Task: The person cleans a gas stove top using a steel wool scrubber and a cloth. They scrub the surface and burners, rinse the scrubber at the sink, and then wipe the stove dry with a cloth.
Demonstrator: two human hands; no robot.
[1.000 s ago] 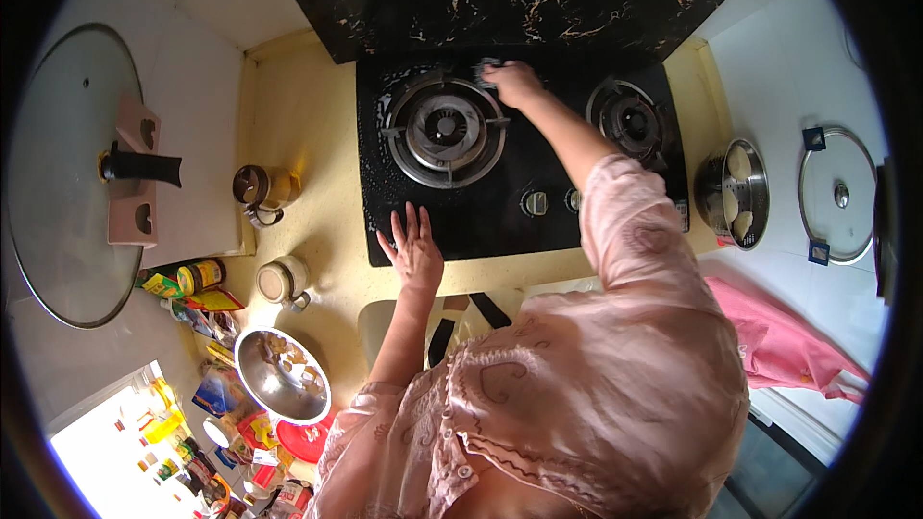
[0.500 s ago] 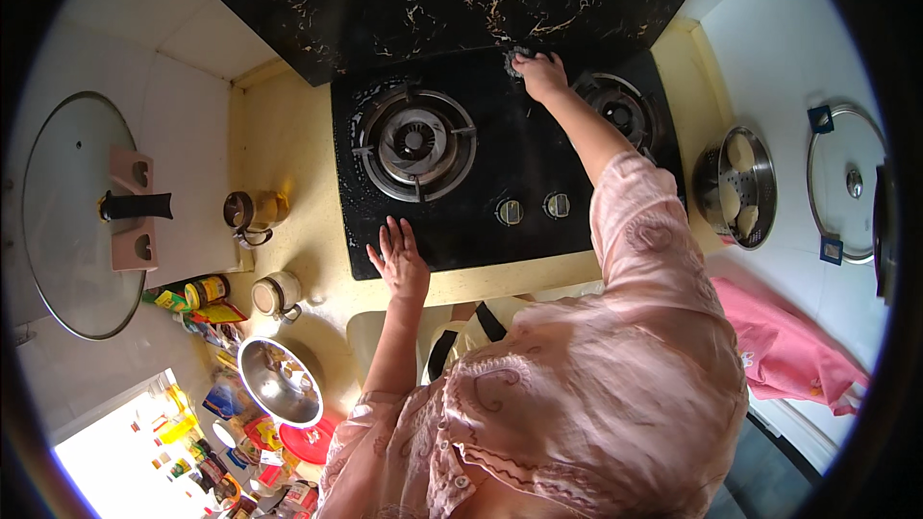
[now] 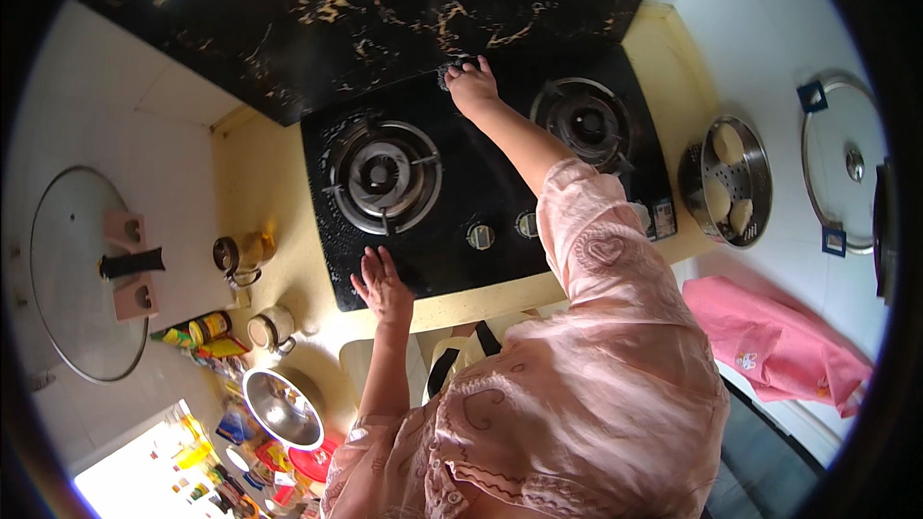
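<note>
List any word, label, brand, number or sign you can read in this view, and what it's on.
None can be read.
Sticker on the black stove's right front corner: too small.
Left knob: markings too small.
Yellow-labelled jar: too small and blurred.
Packages, lower left: too small and blurred.

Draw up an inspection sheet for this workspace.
Surface: black cooktop, wet-looking spots along its left side; yellow counter around it.
Things in use: grey scrubber at the cooktop's back edge.
Clutter: packets, mug, jug and steel bowl at left.
Hands: right hand grips the scrubber; left hand empty, fingers spread at the front edge.
Cables: nothing seen.
Surroundings: pot at right, left lid and right lid on walls, pink cloth.
</note>
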